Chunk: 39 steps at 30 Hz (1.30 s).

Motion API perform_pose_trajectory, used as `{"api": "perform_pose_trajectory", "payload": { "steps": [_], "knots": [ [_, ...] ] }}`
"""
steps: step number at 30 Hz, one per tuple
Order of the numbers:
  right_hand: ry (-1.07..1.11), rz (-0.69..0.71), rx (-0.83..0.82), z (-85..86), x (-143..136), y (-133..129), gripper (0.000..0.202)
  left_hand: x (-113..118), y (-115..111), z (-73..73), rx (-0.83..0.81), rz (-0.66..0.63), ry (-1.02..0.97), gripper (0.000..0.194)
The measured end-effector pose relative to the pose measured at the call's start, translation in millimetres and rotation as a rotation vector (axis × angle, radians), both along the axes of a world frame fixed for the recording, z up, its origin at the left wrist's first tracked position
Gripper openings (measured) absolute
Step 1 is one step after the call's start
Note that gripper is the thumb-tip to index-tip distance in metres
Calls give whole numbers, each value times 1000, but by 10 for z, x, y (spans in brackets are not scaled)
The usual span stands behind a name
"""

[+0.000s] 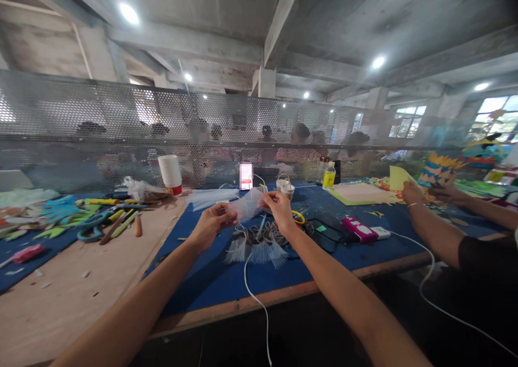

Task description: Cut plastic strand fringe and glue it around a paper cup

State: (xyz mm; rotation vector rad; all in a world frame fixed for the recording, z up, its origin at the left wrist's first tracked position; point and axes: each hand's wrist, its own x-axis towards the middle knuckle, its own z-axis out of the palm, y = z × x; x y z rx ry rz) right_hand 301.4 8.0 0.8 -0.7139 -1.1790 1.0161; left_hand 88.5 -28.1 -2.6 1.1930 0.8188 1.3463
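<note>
A thin, see-through whitish sheet (247, 204) is stretched between my two hands above the blue mat. My left hand (210, 224) pinches its left edge. At its upper right edge, the fingers of my right hand (280, 208) are closed on it. Just below lies a tangle of grey-brown cord (267, 233) with fringed clear strips (265, 253) spread in front of it. More translucent sheet (210, 198) lies flat on the mat behind my left hand. A white cable (254, 297) runs from the tangle over the table edge.
Scissors (91, 229) and several handled tools lie left, near a stack of paper cups (170, 174). A lit phone (246, 176) stands ahead before a perforated screen (133, 113). Rightward are a yellow-labelled bottle (329, 177), a magenta device (359, 230) and a co-worker's hands holding yellow paper (399, 177).
</note>
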Motion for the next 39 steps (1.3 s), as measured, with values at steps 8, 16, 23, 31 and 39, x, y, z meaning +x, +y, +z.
{"api": "perform_pose_trajectory", "payload": {
  "steps": [8, 16, 23, 31, 39],
  "knots": [
    [-39, 1, 56, -38, -13, 20, 38, 7, -11, -3, 1, -48, 31, 34],
    [-59, -17, 89, -26, -4, 2, 33, 1, -6, 8, -15, -50, -5, 24],
    [-47, -16, 65, -10, -17, -10, 32, 4, -4, 39, -41, -15, -87, 20],
    [-54, 17, 51, -29, -30, -13, 30, -10, -22, 67, -14, -48, -72, 12],
    [-84, 16, 60, -13, -38, -40, 31, 18, -1, 30, 18, -82, -5, 29]
  ]
}}
